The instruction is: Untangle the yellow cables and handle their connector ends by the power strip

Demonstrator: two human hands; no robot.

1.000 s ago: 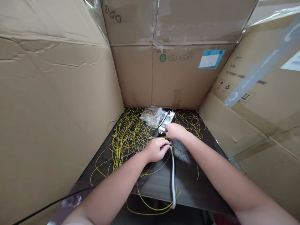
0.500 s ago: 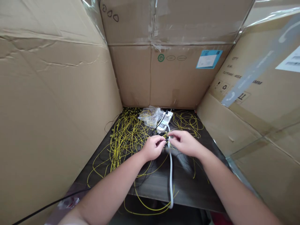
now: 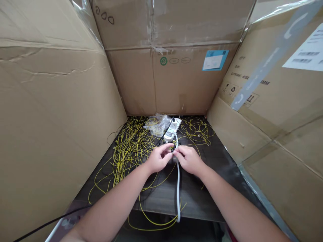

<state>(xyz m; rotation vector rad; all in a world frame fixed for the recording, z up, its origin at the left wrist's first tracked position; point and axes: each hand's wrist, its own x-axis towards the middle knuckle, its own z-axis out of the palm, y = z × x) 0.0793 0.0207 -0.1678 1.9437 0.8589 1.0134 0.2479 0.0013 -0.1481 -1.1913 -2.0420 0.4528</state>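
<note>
My left hand (image 3: 157, 158) and my right hand (image 3: 189, 160) meet over the middle of the dark table. The right thumb and fingers are pinched together at a small dark piece, too small to name. My left fingers curl round the same spot, the thumb a little apart from the forefinger. A thick white cable (image 3: 178, 188) passes close by the right fingertips and hangs over the front edge. Just beyond the hands lies a white oblong device (image 3: 172, 129), perhaps a power strip, with a black cord at it. Thin yellow cables (image 3: 126, 151) lie tangled left of my hands.
Tall cardboard boxes (image 3: 58, 101) wall in the table (image 3: 156, 201) on the left, back and right. A crumpled clear plastic bag (image 3: 157, 124) lies at the back. More yellow cable loops (image 3: 198, 129) are at back right. A black cord (image 3: 50, 222) crosses the lower left.
My right fingers have come down and closed in toward the left hand at the small dark piece. My left thumb and forefinger have parted slightly. The whole view has shifted a little.
</note>
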